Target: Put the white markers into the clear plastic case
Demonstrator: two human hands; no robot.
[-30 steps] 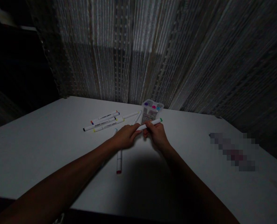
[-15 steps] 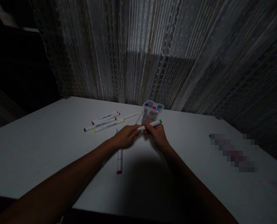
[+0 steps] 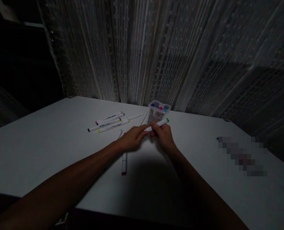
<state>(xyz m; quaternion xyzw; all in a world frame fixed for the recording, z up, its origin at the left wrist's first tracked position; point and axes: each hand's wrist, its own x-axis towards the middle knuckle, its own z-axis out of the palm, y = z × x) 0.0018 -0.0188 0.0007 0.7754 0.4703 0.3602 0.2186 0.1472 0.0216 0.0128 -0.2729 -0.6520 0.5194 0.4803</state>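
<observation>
Both of my hands meet over the white table [image 3: 48,153] and grip one white marker with a green end cap [image 3: 161,122]. My left hand [image 3: 132,139] pinches its left end. My right hand [image 3: 164,135] is closed round its middle, and the green end points up and to the right. Just behind the hands stands a clear plastic marker holder [image 3: 156,113] with purple, pink and blue caps showing at its top.
Several white markers [image 3: 109,122] lie in a loose row to the left of the holder. Another white marker with a red end [image 3: 124,163] lies under my left wrist. A ribbed curtain hangs behind the table. A blurred-out patch sits at the right.
The view has shifted slightly. My hands have kept their hold on the green-capped marker and raised its green end a little towards the holder.
</observation>
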